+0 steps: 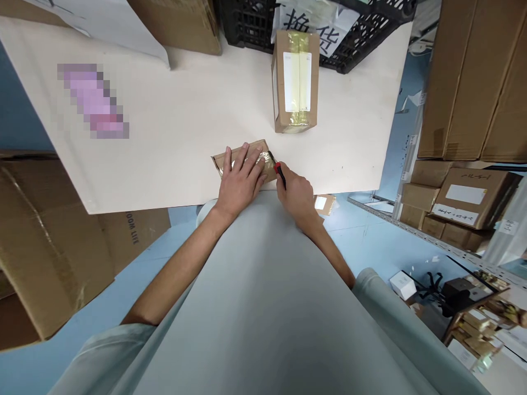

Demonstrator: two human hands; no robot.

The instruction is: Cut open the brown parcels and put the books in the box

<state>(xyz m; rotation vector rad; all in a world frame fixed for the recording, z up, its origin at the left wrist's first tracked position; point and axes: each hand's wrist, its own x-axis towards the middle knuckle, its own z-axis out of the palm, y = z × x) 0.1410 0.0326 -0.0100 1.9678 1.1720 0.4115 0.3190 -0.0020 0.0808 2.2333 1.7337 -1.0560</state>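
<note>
A small flat cardboard box [263,147] with shiny clear tape lies at the front edge of the white table. My left hand [239,184] rests flat on it, fingers spread, pressing on its top and hiding much of it. My right hand [297,192] is closed around a box cutter [279,171] with a red and black handle. Its dark, thin tip reaches to the box's right end, touching or very near the taped edge; I cannot tell whether it has cut in.
On the table [185,115], a taped carton [296,82] with a white label stands beyond my hands, before a black plastic crate [251,24]. A blurred pink item [93,101] lies at left. Large cartons [53,241] flank the table's left; shelves with boxes [465,197] line the right.
</note>
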